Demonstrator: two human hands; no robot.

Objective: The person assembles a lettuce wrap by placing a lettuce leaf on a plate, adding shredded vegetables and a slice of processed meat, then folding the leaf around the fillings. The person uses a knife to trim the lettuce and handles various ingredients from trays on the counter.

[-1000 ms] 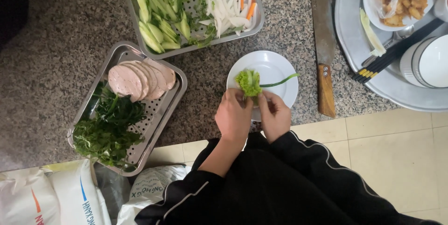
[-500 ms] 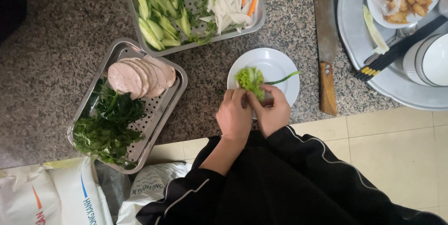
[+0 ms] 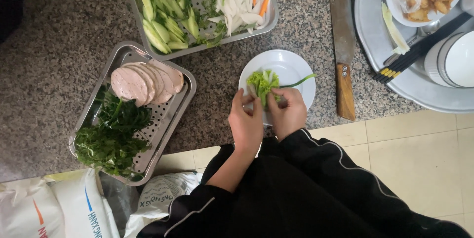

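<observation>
Speckled grey stone makes up the counter (image 3: 59, 45), and pale floor tiles show below its edge. A small white plate (image 3: 296, 68) sits near that edge, right in front of the person.

Both hands meet over the near side of the plate. The left hand (image 3: 245, 122) and the right hand (image 3: 289, 112) are curled in, side by side and almost touching. Together they pinch a little lettuce bundle (image 3: 263, 84). The fingers are bent tight around its lower part, so neither hand is open. The frilly green top of the bundle points away from the person, toward the far side of the plate. Its long way runs from the hands straight out, so it lies just past the fingertips. Both hands are about equally near to it. A thin green onion strip (image 3: 300, 80) trails from the bundle to the right, on the right hand's side.

A cleaver (image 3: 341, 45) with a wooden handle lies to the right of the plate, a bit apart. To the left sits a metal tray (image 3: 185, 92) with pink sliced sausage (image 3: 143, 81) and dark green herbs (image 3: 111, 134). Farther back is another metal tray (image 3: 269, 18) with cut cucumber (image 3: 163, 13) and white and orange sticks. Black chopsticks (image 3: 419, 48) rest on a big round tray (image 3: 375, 45) at the right.
</observation>
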